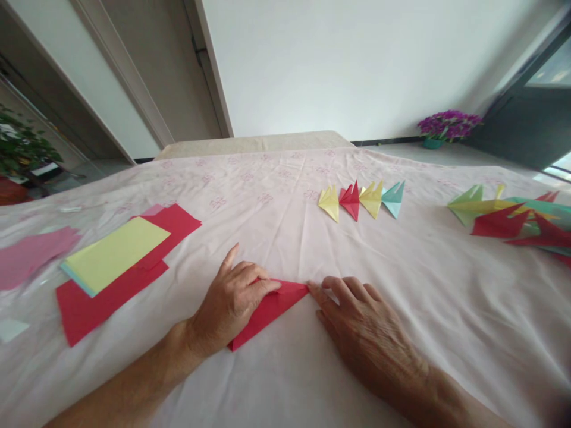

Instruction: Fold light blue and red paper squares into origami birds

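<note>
A folded red sheet of paper (267, 309) lies on the tablecloth in front of me, narrowing to a point on its right. My left hand (236, 300) covers its left part, thumb pressed on the upper layer and fingers curled, one finger sticking up. At the paper's right tip, my right hand (357, 318) holds the point with thumb and forefinger, the other fingers bent. The paper's upper left part is hidden under my left hand.
Left of my hands lie red sheets (107, 303) with a yellow sheet (118, 249) on top, and pink sheets (35, 252). Several small folded paper pieces (351, 201) stand in a row beyond my right hand. More folded pieces (513, 220) are heaped at the far right.
</note>
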The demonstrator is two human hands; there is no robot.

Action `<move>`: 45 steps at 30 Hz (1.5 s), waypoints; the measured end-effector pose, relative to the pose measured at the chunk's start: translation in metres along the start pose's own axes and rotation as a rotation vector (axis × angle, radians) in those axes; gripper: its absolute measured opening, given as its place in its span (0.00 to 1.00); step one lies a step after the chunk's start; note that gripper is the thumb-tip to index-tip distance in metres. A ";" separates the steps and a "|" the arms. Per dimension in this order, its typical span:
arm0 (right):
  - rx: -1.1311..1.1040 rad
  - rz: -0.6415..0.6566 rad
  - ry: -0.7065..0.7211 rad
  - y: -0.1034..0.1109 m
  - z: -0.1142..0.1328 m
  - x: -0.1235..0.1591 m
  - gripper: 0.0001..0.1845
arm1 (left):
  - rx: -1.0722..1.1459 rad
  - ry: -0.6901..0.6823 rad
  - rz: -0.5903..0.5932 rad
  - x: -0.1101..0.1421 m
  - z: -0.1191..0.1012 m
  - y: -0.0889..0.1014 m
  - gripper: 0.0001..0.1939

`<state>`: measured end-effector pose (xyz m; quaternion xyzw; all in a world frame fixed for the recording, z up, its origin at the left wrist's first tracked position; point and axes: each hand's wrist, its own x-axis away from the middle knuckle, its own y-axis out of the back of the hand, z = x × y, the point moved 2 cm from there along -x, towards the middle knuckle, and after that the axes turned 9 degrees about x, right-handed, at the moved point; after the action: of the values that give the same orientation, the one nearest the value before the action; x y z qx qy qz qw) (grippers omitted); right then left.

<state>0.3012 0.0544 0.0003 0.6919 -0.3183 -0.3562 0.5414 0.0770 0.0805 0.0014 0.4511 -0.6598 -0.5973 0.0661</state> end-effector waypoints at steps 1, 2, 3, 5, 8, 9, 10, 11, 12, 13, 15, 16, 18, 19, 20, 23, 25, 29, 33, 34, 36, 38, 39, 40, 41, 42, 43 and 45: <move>0.016 -0.012 0.007 -0.001 0.000 0.000 0.14 | 0.015 -0.008 -0.020 0.003 0.004 0.003 0.12; 0.034 -0.024 0.015 -0.002 0.000 0.001 0.15 | 0.026 -0.017 -0.033 0.006 0.008 0.005 0.12; 0.053 -0.035 0.025 -0.003 0.000 0.001 0.17 | 0.032 -0.028 -0.041 0.009 0.012 0.007 0.12; 0.084 -0.049 0.042 -0.005 0.000 0.001 0.19 | 0.032 -0.057 -0.047 0.015 0.017 0.011 0.13; 0.114 -0.067 0.053 -0.006 0.001 0.002 0.20 | 0.006 -0.106 -0.043 0.020 0.021 0.013 0.15; 0.117 -0.073 0.054 -0.007 0.001 0.002 0.20 | -0.003 -0.116 -0.039 0.021 0.021 0.013 0.15; 0.118 -0.079 0.054 -0.007 0.001 0.003 0.19 | -0.009 -0.126 -0.033 0.021 0.022 0.013 0.15; 0.118 -0.084 0.053 -0.008 0.001 0.003 0.19 | -0.014 -0.135 -0.026 0.022 0.022 0.012 0.15; 0.117 -0.086 0.054 -0.008 0.001 0.003 0.18 | -0.018 -0.147 -0.017 0.022 0.023 0.012 0.15; 0.115 -0.087 0.057 -0.008 0.001 0.003 0.17 | -0.024 -0.158 -0.004 0.022 0.023 0.012 0.16; 0.118 -0.091 0.068 -0.009 0.001 0.003 0.17 | -0.045 -0.171 0.017 0.023 0.024 0.012 0.16; 0.121 -0.094 0.071 -0.010 0.001 0.003 0.17 | -0.059 -0.169 0.023 0.023 0.024 0.011 0.16; 0.131 -0.102 0.077 -0.010 0.001 0.004 0.17 | -0.088 -0.158 0.031 0.024 0.023 0.011 0.15; 0.137 -0.110 0.079 -0.011 0.001 0.005 0.18 | -0.099 -0.153 0.035 0.024 0.023 0.011 0.15; 0.141 -0.119 0.082 -0.011 0.001 0.005 0.18 | -0.103 -0.148 0.042 0.024 0.023 0.012 0.15; 0.135 -0.134 0.095 -0.012 0.000 0.005 0.19 | -0.067 -0.098 0.091 0.023 0.025 0.016 0.16; 0.124 -0.141 0.097 -0.011 0.000 0.005 0.19 | -0.021 -0.033 0.116 0.022 0.025 0.024 0.19; 0.126 -0.145 0.097 -0.010 0.001 0.004 0.20 | 0.008 0.039 0.007 0.014 0.007 0.043 0.21; 0.129 -0.136 0.104 -0.009 0.002 0.004 0.20 | -0.001 -0.034 0.054 0.001 -0.037 0.041 0.20; 0.127 -0.129 0.107 -0.009 0.003 0.004 0.20 | -0.021 -0.023 0.092 -0.002 -0.044 0.036 0.20; 0.122 -0.116 0.104 -0.009 0.003 0.003 0.19 | -0.080 -0.017 0.119 -0.007 -0.049 0.024 0.21; 0.115 -0.100 0.089 -0.009 0.003 0.003 0.19 | -0.142 -0.051 0.090 -0.009 -0.042 0.015 0.18; 0.112 -0.093 0.083 -0.009 0.003 0.003 0.19 | -0.160 -0.064 0.057 -0.009 -0.035 0.012 0.16; 0.111 -0.086 0.079 -0.009 0.002 0.003 0.19 | -0.168 -0.095 0.029 -0.008 -0.028 0.010 0.15; 0.112 -0.078 0.078 -0.009 0.002 0.002 0.19 | -0.174 -0.104 0.003 -0.006 -0.021 0.009 0.15; 0.114 -0.071 0.083 -0.009 0.002 0.002 0.18 | -0.173 -0.109 -0.023 -0.003 -0.015 0.008 0.15; 0.118 -0.071 0.090 -0.009 0.002 0.002 0.17 | -0.170 -0.110 -0.026 0.000 -0.010 0.008 0.15; 0.127 -0.086 0.104 -0.009 0.003 0.002 0.17 | -0.159 -0.114 -0.005 0.006 -0.005 0.009 0.15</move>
<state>0.3008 0.0532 -0.0093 0.7555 -0.2816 -0.3218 0.4963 0.0719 0.0716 0.0071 0.4113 -0.6117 -0.6728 0.0625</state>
